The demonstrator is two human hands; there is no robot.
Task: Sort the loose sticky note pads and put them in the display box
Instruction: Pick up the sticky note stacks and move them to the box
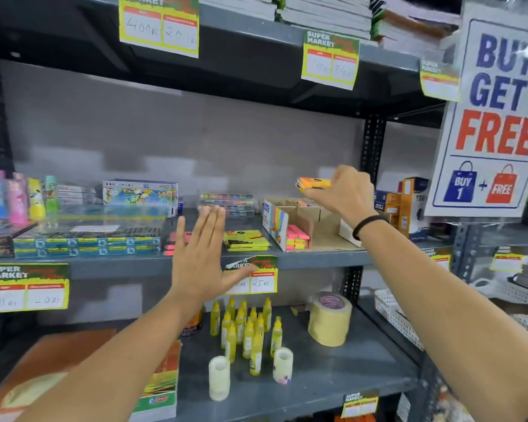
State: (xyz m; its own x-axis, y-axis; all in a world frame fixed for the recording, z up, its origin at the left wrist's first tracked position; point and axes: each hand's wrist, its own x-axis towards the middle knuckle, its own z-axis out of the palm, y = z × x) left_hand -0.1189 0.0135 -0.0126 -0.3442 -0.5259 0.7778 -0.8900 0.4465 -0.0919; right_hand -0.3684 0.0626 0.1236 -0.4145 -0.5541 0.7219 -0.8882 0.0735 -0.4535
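On the middle shelf (317,258), just right of centre, stood the cardboard display box (302,222), its open top facing up and its printed end towards me. Pink sticky note pads (297,236) already sat in its near compartment; the compartments behind looked partly empty, though I could not see into them fully.

My right hand (343,190) was raised directly above the box, fingers pinched around an orange sticky note pad (314,182). The pad lay roughly level, its long axis running left to right, sticking out from my fingers towards the left. From that hand the box lay straight below, so I judged the coming move to be a short drop into a free compartment.

My left hand (200,263) was spread wide and flat, holding nothing, in front of the shelf edge. Just beyond it lay the loose pads: a yellow-green stack (246,240) beside the box, and pink ones (173,242) partly hidden behind my fingers. That hand was clearly the nearer one to the loose pads, the right the nearer to the box.
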